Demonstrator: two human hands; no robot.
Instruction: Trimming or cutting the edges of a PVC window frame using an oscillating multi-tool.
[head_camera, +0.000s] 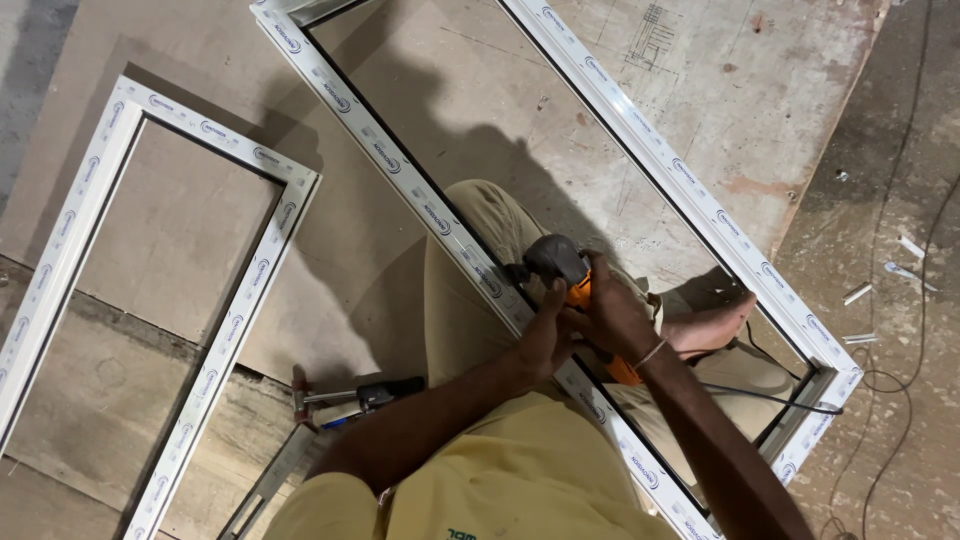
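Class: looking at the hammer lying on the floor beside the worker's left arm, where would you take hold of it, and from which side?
Take the hammer by its dark grip end, coming from above. It lies flat on the floor with the metal head towards the smaller white window frame. The left hand and right hand are both busy on the orange power drill.

Both hands (580, 320) on orange drill (572, 275)

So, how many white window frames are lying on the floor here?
2. One white frame lies to the left, apart from the hands. The other white frame surrounds the person's legs, and both hands press an orange power tool on its rail. Both run past the picture's edges.
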